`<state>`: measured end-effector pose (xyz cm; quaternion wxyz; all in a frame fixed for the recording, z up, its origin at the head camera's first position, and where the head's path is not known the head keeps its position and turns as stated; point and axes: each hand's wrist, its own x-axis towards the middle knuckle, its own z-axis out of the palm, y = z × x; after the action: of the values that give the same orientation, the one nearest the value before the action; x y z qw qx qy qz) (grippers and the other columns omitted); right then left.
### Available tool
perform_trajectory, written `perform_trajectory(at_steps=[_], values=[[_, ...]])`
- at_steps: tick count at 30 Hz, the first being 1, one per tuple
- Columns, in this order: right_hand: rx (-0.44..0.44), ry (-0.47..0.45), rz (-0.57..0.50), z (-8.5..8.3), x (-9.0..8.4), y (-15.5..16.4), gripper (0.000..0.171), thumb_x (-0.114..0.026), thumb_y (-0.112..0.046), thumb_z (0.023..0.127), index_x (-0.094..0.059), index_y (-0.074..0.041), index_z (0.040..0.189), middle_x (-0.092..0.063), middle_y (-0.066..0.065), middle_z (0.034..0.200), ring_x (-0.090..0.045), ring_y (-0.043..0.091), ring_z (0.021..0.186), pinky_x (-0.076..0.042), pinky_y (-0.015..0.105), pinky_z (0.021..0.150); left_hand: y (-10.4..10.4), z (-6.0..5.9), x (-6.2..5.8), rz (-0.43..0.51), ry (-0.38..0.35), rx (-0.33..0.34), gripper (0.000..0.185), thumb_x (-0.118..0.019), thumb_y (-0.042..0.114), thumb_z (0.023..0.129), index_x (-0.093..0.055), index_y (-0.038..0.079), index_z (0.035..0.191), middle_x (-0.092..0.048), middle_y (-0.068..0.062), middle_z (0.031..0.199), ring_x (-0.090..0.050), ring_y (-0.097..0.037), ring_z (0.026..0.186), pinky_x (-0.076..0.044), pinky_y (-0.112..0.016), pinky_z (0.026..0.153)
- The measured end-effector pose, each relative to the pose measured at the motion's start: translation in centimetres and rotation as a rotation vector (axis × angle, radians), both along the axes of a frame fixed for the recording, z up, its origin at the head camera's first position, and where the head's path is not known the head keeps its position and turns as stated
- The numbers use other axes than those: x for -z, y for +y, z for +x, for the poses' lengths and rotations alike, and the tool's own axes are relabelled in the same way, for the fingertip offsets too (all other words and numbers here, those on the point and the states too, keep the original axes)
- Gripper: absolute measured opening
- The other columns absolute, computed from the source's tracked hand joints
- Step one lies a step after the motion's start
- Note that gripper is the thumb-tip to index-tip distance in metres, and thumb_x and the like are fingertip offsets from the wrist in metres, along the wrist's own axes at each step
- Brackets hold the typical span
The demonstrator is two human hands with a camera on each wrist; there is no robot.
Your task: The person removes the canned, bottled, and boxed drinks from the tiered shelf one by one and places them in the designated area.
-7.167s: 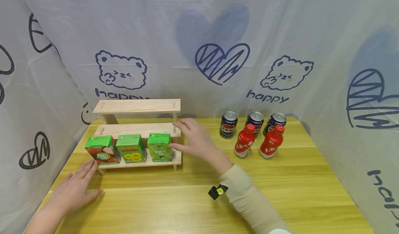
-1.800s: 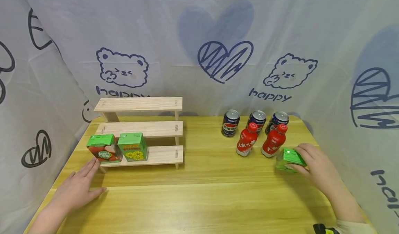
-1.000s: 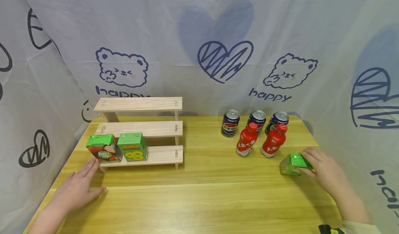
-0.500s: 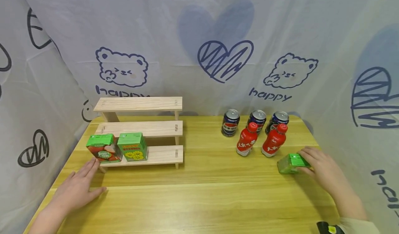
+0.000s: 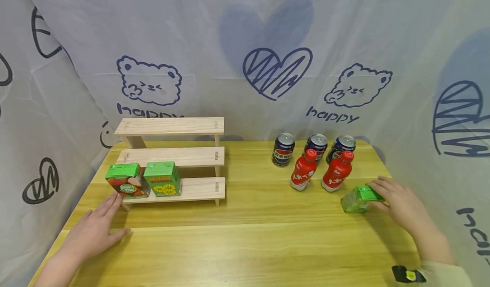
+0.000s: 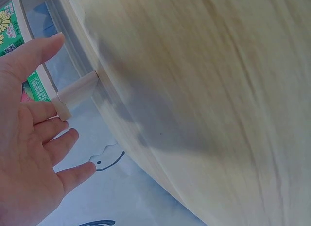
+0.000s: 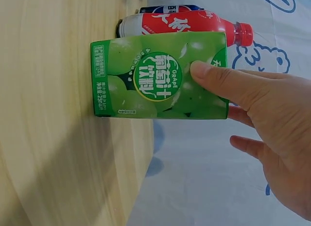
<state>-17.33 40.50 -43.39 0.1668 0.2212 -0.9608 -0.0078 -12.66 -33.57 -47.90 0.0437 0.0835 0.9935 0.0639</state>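
My right hand (image 5: 398,204) pinches a green grape juice carton (image 5: 357,198) standing on the table (image 5: 249,244), just beside two red bottles (image 5: 337,172). My left hand (image 5: 92,231) rests flat, fingers spread, by the wooden shelf (image 5: 199,189).

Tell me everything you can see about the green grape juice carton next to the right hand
The grape juice carton is a small green box, apparently coated card, printed with pale green grapes, a round green label reading GRAPE and a white text panel along one side. It stands upright on the wooden table, near the right edge, just in front of the right-hand red bottle but apart from it. The right hand holds it, thumb pressed on the printed face, fingers behind. It looks intact and closed.
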Motion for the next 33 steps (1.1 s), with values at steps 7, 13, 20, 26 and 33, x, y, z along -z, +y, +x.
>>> perform_trajectory(at_steps=[7, 13, 20, 26, 33], values=[[0.021, -0.041, 0.02, -0.2, -0.4, -0.6, 0.058, -0.08, -0.021, 0.075, -0.061, -0.003, 0.127, -0.063, 0.023, 0.125, -0.052, 0.047, 0.118, -0.045, 0.069, 0.09, 0.0, 0.0, 0.2, 0.004, 0.009, 0.005, 0.103, -0.059, 0.062, 0.088, -0.014, -0.003, 0.154, -0.017, -0.029, 0.159, -0.03, -0.051, 0.138, -0.023, -0.074, 0.108], [0.011, -0.031, 0.026, -0.3, -0.1, -0.7, 0.057, -0.079, -0.015, 0.076, -0.06, -0.005, 0.129, -0.061, 0.021, 0.129, -0.051, 0.047, 0.119, -0.044, 0.069, 0.092, 0.0, 0.0, 0.3, 0.01, 0.019, 0.01, 0.103, -0.059, 0.062, 0.087, -0.016, -0.003, 0.154, -0.018, -0.028, 0.159, -0.033, -0.051, 0.137, -0.024, -0.074, 0.107], [0.027, -0.037, -0.045, -0.2, 0.3, -0.6, 0.062, -0.08, -0.013, 0.075, -0.057, -0.004, 0.132, -0.057, 0.024, 0.131, -0.05, 0.048, 0.119, -0.042, 0.068, 0.095, 0.0, -0.1, 0.2, 0.007, 0.023, 0.009, 0.104, -0.061, 0.062, 0.087, -0.015, -0.003, 0.154, -0.018, -0.028, 0.159, -0.033, -0.052, 0.136, -0.025, -0.074, 0.107], [0.056, -0.053, -0.119, 0.3, 0.3, -1.1, 0.07, -0.083, -0.019, 0.073, -0.054, -0.005, 0.135, -0.054, 0.025, 0.134, -0.048, 0.048, 0.12, -0.042, 0.067, 0.095, 0.0, -0.1, 0.1, 0.007, 0.021, 0.006, 0.105, -0.062, 0.061, 0.086, -0.015, -0.003, 0.154, -0.019, -0.029, 0.158, -0.034, -0.053, 0.135, -0.025, -0.074, 0.107], [0.065, -0.024, -0.16, 0.8, -0.2, -2.3, 0.072, -0.083, -0.026, 0.073, -0.054, -0.008, 0.136, -0.053, 0.023, 0.135, -0.048, 0.047, 0.121, -0.043, 0.069, 0.094, 0.0, -0.1, 0.2, -0.007, 0.021, 0.003, 0.105, -0.061, 0.062, 0.086, -0.016, -0.004, 0.154, -0.02, -0.03, 0.157, -0.035, -0.053, 0.134, -0.026, -0.074, 0.106]])
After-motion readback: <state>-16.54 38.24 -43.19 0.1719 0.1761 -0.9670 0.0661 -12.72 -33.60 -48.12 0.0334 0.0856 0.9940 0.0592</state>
